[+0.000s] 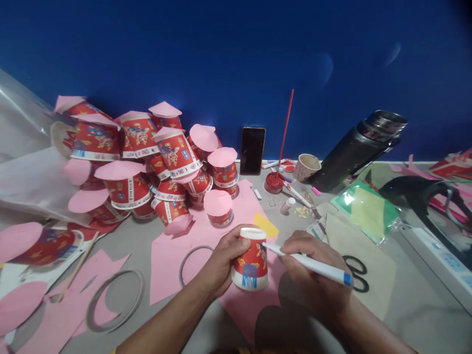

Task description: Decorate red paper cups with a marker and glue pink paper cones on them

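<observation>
We are viewing the left hand [224, 255] as it is closing around a red paper cup [254, 263]: the thumb is lying on the near face close to the narrow end, and the other fingers are wrapping the left side, largely hidden. The cup is standing in this grip just above the near middle of the table [143, 231], narrow end up and wide white rim down. On its right side we are finding the right hand [324, 295], which is pinching a white marker [317, 266] between thumb and fingers; the marker's blue end is pointing right and its tip is meeting the cup's printed wall, though we cannot tell whether it is pressing.

Beneath and beyond the hands, pink paper [165, 275] is covering the table, with a ring [182, 265] lying on it just left of the left hand. To the right, the black handles of scissors [363, 284] are showing near the right hand. Farther left we are seeing a heap of red cups [138, 135], many wearing pink paper cones. At the far edge a phone [252, 150] is standing upright, and a black flask [341, 157] is leaning to its right, before a blue partition [236, 59].
</observation>
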Motion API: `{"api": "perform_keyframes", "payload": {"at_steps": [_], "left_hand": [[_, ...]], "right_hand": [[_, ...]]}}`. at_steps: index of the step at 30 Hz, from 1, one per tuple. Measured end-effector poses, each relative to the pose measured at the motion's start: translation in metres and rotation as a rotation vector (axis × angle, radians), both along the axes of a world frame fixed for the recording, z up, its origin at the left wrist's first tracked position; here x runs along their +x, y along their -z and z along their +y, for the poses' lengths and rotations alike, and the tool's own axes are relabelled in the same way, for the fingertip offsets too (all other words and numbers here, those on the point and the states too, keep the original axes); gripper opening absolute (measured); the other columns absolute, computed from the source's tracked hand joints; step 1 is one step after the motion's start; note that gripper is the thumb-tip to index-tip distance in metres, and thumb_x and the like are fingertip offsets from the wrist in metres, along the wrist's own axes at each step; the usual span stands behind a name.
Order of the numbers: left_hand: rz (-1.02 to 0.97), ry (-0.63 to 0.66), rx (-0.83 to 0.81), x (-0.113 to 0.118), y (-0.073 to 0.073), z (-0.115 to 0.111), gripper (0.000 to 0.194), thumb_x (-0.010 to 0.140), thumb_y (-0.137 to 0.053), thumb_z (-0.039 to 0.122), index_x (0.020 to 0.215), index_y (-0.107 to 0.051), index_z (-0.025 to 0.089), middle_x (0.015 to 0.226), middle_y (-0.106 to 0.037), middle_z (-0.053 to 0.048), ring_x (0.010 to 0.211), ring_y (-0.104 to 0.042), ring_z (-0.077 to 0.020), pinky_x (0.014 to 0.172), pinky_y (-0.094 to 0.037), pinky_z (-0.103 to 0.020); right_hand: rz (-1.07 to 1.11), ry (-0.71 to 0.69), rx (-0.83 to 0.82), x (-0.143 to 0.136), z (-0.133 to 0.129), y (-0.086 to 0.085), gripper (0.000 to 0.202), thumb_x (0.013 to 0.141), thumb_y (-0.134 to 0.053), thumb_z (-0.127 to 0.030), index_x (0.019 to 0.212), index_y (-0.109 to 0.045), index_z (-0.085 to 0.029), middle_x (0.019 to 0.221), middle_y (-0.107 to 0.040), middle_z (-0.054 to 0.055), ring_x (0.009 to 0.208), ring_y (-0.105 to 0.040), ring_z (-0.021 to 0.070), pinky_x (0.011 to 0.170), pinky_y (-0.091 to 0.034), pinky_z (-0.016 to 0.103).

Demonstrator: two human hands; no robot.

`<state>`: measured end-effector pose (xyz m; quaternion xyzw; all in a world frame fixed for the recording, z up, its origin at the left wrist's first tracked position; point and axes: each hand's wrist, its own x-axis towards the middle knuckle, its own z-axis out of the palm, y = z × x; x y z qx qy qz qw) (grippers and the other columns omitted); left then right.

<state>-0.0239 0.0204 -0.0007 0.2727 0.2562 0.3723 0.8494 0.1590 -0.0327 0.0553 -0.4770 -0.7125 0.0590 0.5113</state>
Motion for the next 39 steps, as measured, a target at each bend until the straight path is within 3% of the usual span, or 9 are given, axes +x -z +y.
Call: {"api": "perform_keyframes", "payload": {"at_steps": [12,39], "left_hand": [[0.002,0.024,0.017,0.0009,0.0032,0.0016,0.043,0.076,-0.092,0.038,0.11,-0.079,0.015,0.092,-0.08,-0.009,0.082,-0.074,-0.0194,0.077,-0.057,-0.026],[-0.026,0.03,0.005,0.0002,0.0026,-0.0003,0.042,0.075,-0.094,0.036,0.11,-0.079,0.017,0.092,-0.081,-0.008,0.083,-0.076,-0.0186,0.078,-0.059,-0.025]], "right_hand": [[-0.009,-0.034,0.045,0.0019,0.0017,0.0041,0.013,0.092,-0.059,-0.011,0.089,-0.065,-0.021,0.07,-0.074,0.001,0.059,-0.07,0.0164,0.056,-0.054,0.027],[-0.035,-0.019,0.036,0.0013,0.0019,0.0043,0.013,0.093,-0.058,-0.012,0.087,-0.063,-0.022,0.069,-0.073,-0.001,0.059,-0.07,0.0146,0.058,-0.054,0.025]]}}
